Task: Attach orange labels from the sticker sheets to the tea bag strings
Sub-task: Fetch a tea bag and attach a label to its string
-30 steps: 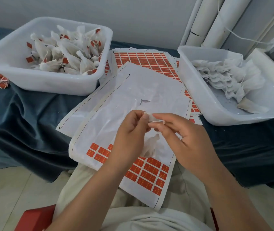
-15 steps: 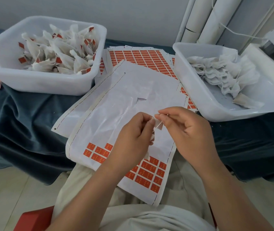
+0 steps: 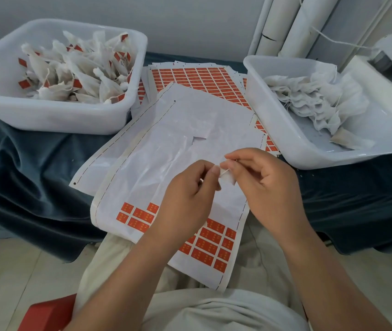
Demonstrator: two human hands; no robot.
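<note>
Both hands meet above the near sticker sheet, which lies over the person's lap. The left hand, fingers curled, pinches one edge of a small white tag; the right hand pinches its other edge. Orange labels remain at the sheet's near end. Labelled tea bags fill the far-left tub; plain tea bags lie in the right tub.

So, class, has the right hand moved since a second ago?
No, not noticeably: the right hand stays just left of the near corner of the right tub, pinching a small white piece.
</note>
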